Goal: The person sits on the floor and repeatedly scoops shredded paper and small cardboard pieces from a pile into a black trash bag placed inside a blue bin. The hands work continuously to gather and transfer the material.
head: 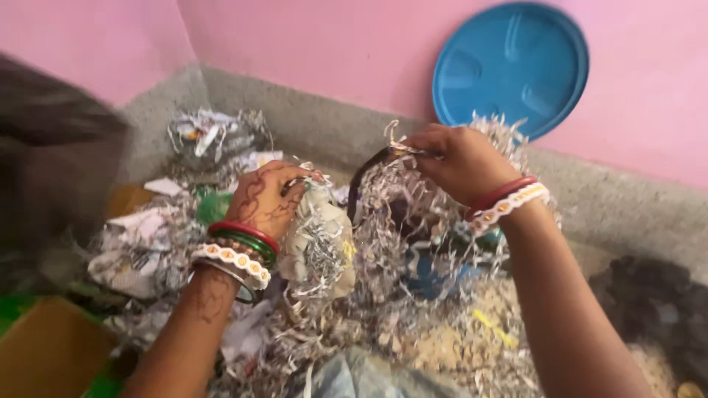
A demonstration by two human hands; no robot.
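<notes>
Fingertips of the right hand [459,158] pinch a tangled hank of grey-white shredded paper strips [402,210], hanging at centre frame. At nine o'clock of it, the left hand [267,197] grips a crumpled wad of paper [318,239]. Below lies a loose heap of paper scraps [442,346]; a round blue plastic lid [510,66] leans at one o'clock against the pink wall [332,44].

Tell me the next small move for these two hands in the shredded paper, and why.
Probably draw the right hand up and away: it pinches strands of a shredded paper clump while the left hand grips a wad beside it, and strands hang tangled between them.
</notes>
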